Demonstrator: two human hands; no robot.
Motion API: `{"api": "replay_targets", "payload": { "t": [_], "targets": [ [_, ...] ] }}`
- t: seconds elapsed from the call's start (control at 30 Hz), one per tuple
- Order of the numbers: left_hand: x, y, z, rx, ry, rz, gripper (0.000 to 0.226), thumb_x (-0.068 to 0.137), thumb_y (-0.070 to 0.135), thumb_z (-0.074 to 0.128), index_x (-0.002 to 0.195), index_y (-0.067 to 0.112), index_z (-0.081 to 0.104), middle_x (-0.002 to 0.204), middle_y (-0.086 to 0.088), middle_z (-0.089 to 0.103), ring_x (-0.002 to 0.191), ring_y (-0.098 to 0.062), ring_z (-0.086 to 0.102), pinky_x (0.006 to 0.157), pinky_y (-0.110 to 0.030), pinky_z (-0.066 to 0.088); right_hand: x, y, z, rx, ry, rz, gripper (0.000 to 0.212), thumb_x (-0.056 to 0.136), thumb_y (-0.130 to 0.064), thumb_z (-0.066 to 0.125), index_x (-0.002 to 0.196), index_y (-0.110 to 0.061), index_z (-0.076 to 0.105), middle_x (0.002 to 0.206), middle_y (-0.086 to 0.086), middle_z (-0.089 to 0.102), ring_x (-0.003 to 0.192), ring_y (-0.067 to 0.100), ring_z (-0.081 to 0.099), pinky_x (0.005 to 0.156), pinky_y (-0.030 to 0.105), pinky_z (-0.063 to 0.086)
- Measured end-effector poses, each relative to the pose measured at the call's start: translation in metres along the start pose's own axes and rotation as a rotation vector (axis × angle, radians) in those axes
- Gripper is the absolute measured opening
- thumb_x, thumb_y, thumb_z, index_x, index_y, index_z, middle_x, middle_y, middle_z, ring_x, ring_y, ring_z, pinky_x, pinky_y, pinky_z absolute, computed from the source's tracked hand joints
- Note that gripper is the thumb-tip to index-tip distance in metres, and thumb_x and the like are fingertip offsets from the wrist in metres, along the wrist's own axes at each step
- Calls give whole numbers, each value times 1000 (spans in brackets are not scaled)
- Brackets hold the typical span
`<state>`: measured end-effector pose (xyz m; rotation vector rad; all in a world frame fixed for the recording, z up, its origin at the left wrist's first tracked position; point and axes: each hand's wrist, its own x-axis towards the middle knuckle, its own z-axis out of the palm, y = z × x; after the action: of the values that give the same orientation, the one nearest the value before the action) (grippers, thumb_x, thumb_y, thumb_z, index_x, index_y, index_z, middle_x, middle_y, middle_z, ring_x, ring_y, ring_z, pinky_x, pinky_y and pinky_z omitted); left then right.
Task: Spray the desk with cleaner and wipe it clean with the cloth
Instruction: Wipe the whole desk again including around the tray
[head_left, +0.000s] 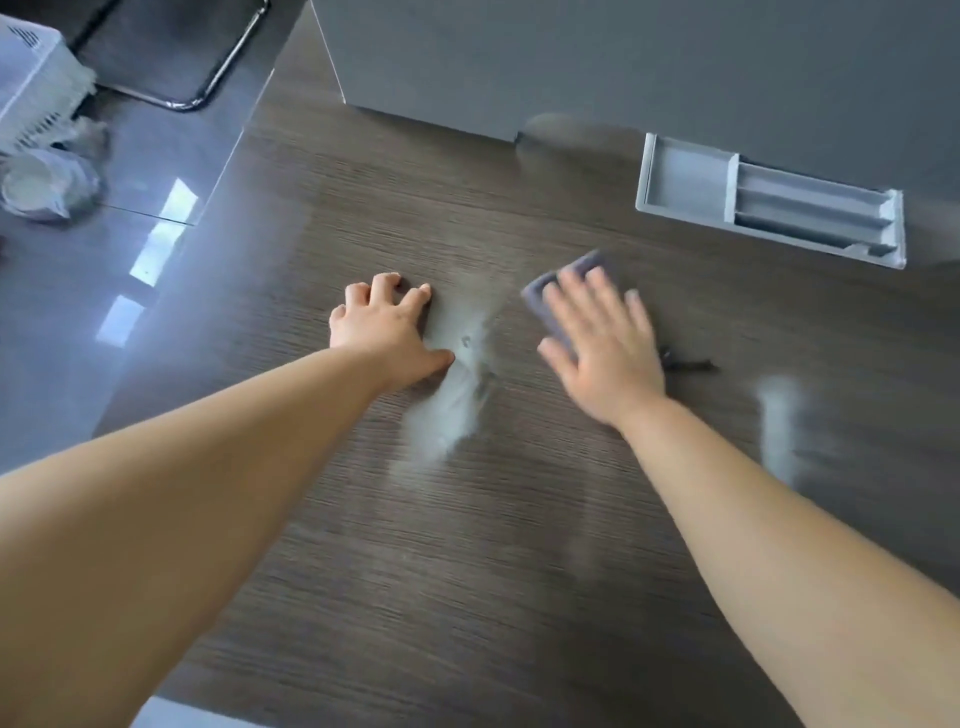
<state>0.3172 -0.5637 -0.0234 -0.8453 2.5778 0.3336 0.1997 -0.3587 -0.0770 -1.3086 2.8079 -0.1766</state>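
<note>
My right hand (605, 348) lies flat on a folded grey-purple cloth (550, 296) and presses it on the dark wood-grain desk (467, 545); the hand is blurred by motion. My left hand (384, 325) rests on the desk to the left, fingers spread and bent, holding nothing. Pale wet streaks (457, 410) lie between the hands, and another wet streak (779, 426) sits to the right of my right arm. No spray bottle is in view.
A grey recessed tray (769, 202) is set in the desk at the back right. A grey partition (623, 62) stands along the back. A small dark object (688, 364) lies right of my right hand. Left of the desk: glossy floor, chair leg (208, 88), white basket (36, 83).
</note>
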Motion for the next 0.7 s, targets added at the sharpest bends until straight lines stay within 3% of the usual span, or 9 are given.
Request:
{"api": "replay_targets", "payload": {
  "t": [0.07,0.13,0.2,0.27,0.37,0.43,0.57,0.63,0.7],
  "targets": [
    [3,4,-3,19,-39,-8,80,75,62,60,141,34,27,146,-2,20,131,-32,20,101,-43,32,22,-3,-2,23,-4,437,60,97,-50,27,151,-24,20,160,-2,12,147,22,6,116,52,6],
    [6,7,-6,32,-67,-9,78,74,61,62,138,30,30,143,-4,21,129,-34,21,99,-45,34,37,-37,0,50,0,662,64,97,-50,26,152,-21,14,160,1,3,147,23,-2,116,54,0],
    [7,7,-7,35,-77,-6,77,75,61,61,138,28,30,142,-5,21,128,-34,21,101,-47,33,33,-72,4,73,-1,470,67,95,-52,26,151,-17,17,160,5,7,147,26,2,114,56,2],
    [5,5,-6,41,-80,3,79,76,63,59,139,29,28,144,-5,20,129,-34,20,103,-47,32,16,-81,9,29,-25,51,67,92,-54,27,149,-17,28,157,5,21,145,27,16,114,55,12],
    [7,3,-5,53,-71,13,80,77,64,58,142,30,25,147,-4,17,130,-34,19,104,-48,31,33,-30,1,-5,-80,-331,61,91,-53,33,143,-21,40,153,2,33,141,25,28,112,53,22],
    [7,3,-6,57,-77,22,79,77,64,57,141,29,25,146,-4,18,129,-34,20,102,-48,33,57,2,-4,-32,-89,-166,60,94,-51,30,148,-24,31,157,0,24,145,23,18,115,52,16],
    [9,4,-5,70,-107,30,78,77,64,56,140,27,26,144,-6,18,129,-35,20,102,-50,34,86,-19,-4,-7,-48,515,61,99,-49,22,153,-22,9,161,-1,1,147,21,-4,117,51,1],
    [10,5,-6,69,-119,27,79,78,64,55,140,27,24,144,-6,18,129,-35,19,103,-51,33,75,-53,1,9,-58,413,65,98,-51,24,152,-19,9,160,2,0,147,24,-3,116,52,0],
    [10,6,-6,78,-130,34,78,79,63,55,140,26,24,143,-7,17,129,-35,19,103,-52,33,51,-68,3,7,-82,94,68,95,-55,26,151,-19,17,160,3,9,147,24,5,115,51,5]
  ]
}}
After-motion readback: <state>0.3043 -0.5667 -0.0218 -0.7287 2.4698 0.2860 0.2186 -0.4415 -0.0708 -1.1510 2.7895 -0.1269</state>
